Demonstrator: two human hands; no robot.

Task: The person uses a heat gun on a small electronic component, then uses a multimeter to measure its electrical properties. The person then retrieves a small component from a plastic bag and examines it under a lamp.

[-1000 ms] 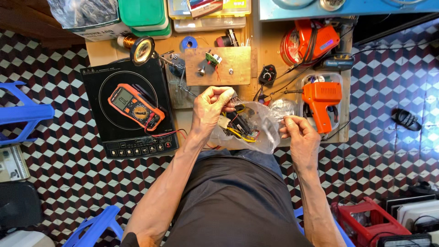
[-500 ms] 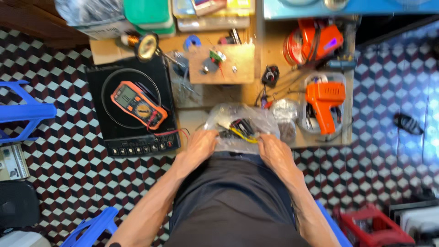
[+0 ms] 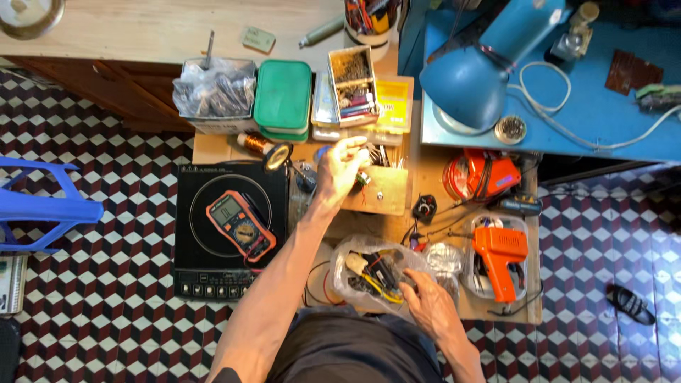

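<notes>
Head view looks straight down on a cluttered low worktop [image 3: 433,191] over a checkered tile floor [image 3: 106,305]. At far left a blue plastic stool [image 3: 42,209] stands on the tiles. Next comes a black induction cooktop [image 3: 230,227] with an orange multimeter [image 3: 240,225] lying tilted on its glass. Behind it sit a clear tub of dark parts [image 3: 213,92] and a green-lidded box [image 3: 282,96]; a small copper wire spool [image 3: 254,142] and a round magnifier [image 3: 277,157] lie just in front of them. The left hand [image 3: 339,170] is stretched forward over the middle of the worktop, fingers loosely curled and slightly apart, reaching at small parts beside a pale wooden board [image 3: 379,190]; whether it pinches anything cannot be told. Nearer the body, a clear plastic bag [image 3: 376,273] of wires and components lies at the worktop's front edge, and the right hand [image 3: 433,312] rests on its right side, fingers spread flat against the plastic. Right of the bag an orange soldering gun [image 3: 500,259] lies in a clear tray, with an orange coiled tool [image 3: 486,176] behind it. A blue desk lamp [image 3: 472,78] stands on a blue surface beyond, and a dark sandal [image 3: 631,303] lies on the floor at far right.
</notes>
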